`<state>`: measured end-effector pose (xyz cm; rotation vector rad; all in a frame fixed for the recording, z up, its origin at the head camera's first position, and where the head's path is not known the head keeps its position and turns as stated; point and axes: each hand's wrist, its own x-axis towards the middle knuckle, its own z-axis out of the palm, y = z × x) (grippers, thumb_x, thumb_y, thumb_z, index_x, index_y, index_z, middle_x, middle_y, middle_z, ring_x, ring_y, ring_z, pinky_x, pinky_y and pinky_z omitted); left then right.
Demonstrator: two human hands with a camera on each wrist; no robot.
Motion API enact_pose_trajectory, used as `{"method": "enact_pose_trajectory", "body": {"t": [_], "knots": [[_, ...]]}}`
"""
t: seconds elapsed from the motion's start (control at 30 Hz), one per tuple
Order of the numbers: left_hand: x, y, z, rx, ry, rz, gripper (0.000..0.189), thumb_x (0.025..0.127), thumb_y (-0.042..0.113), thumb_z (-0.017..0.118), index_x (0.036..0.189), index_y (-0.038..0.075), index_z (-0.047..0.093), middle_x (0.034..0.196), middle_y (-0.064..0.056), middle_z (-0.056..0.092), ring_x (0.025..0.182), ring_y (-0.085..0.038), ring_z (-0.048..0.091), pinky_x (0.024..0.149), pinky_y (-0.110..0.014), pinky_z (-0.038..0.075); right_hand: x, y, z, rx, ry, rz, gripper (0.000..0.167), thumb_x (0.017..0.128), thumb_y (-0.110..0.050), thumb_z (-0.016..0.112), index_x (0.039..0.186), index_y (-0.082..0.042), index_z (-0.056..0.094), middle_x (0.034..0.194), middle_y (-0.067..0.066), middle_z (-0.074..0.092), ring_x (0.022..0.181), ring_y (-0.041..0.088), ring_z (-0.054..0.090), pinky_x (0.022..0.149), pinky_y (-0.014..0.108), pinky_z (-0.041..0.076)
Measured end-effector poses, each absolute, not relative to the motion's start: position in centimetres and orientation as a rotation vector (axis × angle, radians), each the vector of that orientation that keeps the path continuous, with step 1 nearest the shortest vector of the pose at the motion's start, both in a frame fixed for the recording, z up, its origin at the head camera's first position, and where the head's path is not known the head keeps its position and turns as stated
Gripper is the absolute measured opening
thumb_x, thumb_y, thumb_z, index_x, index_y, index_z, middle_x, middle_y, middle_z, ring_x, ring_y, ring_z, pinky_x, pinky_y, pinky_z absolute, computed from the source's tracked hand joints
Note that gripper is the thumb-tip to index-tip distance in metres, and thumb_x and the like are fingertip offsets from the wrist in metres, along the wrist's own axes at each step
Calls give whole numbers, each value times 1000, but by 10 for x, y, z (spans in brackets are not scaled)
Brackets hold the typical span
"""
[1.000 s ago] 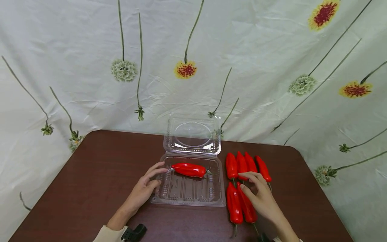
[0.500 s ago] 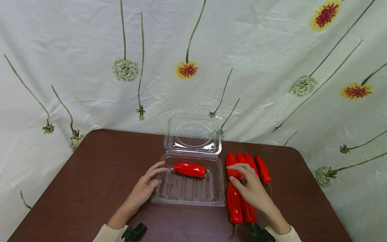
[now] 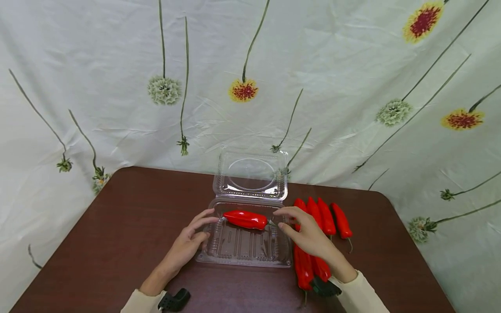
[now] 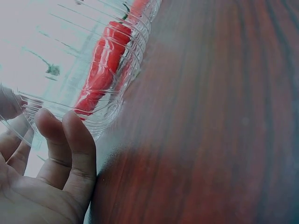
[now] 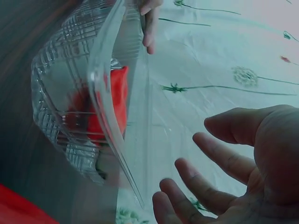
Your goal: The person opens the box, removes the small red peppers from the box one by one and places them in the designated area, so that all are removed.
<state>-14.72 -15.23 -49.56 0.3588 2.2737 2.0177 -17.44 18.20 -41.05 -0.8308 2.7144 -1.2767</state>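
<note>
A clear plastic clamshell container (image 3: 242, 257) lies open on the table, its lid (image 3: 250, 174) tilted up at the back. One red chili pepper (image 3: 244, 219) rests sideways in its base, stem to the right. My left hand (image 3: 185, 243) holds the container's left rim; in the left wrist view, bent fingers (image 4: 80, 149) meet the outer wall while others show through the plastic. Over the container's right rim hovers my right hand (image 3: 307, 230), holding nothing, its fingers spread apart in the right wrist view. It partly hides the peppers beneath.
Several more red peppers lie right of the container, an upper group (image 3: 325, 217) and a lower pair (image 3: 303, 271). One pepper (image 3: 342, 221) lies slightly apart on the right. Behind the brown table (image 3: 137, 208) hangs a white floral cloth (image 3: 332, 108).
My right hand has moved left from above the loose peppers to the container's right rim. The left hand stays at the left rim, and the pepper inside keeps its place.
</note>
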Motion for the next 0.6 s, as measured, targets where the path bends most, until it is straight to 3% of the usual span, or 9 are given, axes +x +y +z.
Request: {"method": "enact_pose_trajectory", "body": {"t": [0.33,0.6], "knots": [[-146,-153,-496,363,2267,2014,42,97,-6,45,137,1,56,160,-4,29,65,-8,48,62,-22,44,-206,162,-406,-957,2474,-1193,31,93,-4,66,124,-2,65,126,14,66,114,35,64,96,48,53],[-147,-153,-495,386,2277,2021,42,97,-7,46,137,0,56,160,-5,29,63,-9,47,61,-23,46,-226,145,-396,-769,2204,-1234,34,95,-4,63,128,0,64,133,17,63,123,37,61,91,25,53]]}}
